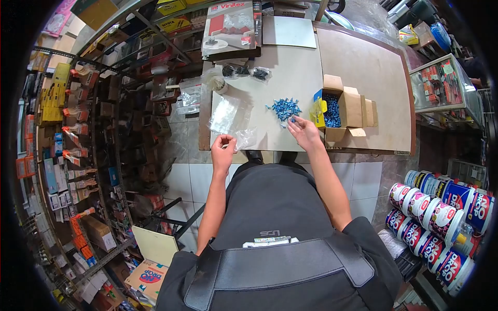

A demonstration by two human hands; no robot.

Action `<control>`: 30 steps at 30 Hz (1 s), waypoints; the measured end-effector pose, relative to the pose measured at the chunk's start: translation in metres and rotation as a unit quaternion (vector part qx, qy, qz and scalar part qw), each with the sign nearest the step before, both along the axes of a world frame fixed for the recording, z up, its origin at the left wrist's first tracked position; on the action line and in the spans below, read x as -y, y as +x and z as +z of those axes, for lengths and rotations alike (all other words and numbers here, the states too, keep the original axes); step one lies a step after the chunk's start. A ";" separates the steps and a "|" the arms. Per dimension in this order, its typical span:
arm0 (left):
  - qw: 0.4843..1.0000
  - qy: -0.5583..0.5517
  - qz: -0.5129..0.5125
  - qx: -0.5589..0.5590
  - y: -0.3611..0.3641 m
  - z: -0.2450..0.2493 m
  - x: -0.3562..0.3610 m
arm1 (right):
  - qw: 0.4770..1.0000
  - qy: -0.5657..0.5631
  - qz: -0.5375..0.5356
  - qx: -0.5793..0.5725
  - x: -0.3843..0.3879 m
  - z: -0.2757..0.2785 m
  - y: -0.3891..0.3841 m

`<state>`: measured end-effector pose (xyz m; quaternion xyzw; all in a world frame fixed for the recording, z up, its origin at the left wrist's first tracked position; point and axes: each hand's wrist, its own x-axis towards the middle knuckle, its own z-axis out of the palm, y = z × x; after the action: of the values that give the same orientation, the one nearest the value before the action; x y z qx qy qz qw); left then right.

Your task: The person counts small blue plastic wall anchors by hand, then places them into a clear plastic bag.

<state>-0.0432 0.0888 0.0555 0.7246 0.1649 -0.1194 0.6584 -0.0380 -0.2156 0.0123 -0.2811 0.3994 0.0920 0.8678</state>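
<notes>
My left hand is closed in a pinch at the table's front edge, on the edge of a small clear plastic bag. My right hand is by the near side of a loose pile of small blue pieces. Its fingertips are drawn together around a small blue piece, mostly hidden by the fingers. To the right of the pile, an open cardboard box lies with its flaps spread, full of the same blue pieces. Several flat clear bags lie beyond my left hand.
Bags of dark parts and a roll lie farther back on the table. A Vinilex box stands behind them. Crowded shelves line the left; paint tubs are stacked at right, below a glass case.
</notes>
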 end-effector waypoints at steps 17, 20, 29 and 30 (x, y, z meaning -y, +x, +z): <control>1.000 -0.015 -0.008 0.004 -0.005 -0.003 -0.004 | 0.842 -0.532 -0.036 0.087 0.059 0.046 0.006; 1.000 -0.013 -0.006 0.002 -0.004 -0.003 0.000 | 0.642 -0.759 0.078 0.072 0.091 0.033 -0.006; 1.000 -0.006 -0.010 0.006 -0.001 -0.004 0.004 | 0.536 -0.746 0.392 -0.036 0.105 0.043 -0.007; 1.000 -0.010 -0.008 0.006 -0.002 -0.004 0.005 | 0.537 -0.747 0.391 -0.035 0.108 0.040 -0.004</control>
<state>-0.0450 0.0842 0.0515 0.7196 0.1542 -0.1220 0.6660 -0.0422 -0.3234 0.0527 -0.9519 0.2035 0.1006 0.2058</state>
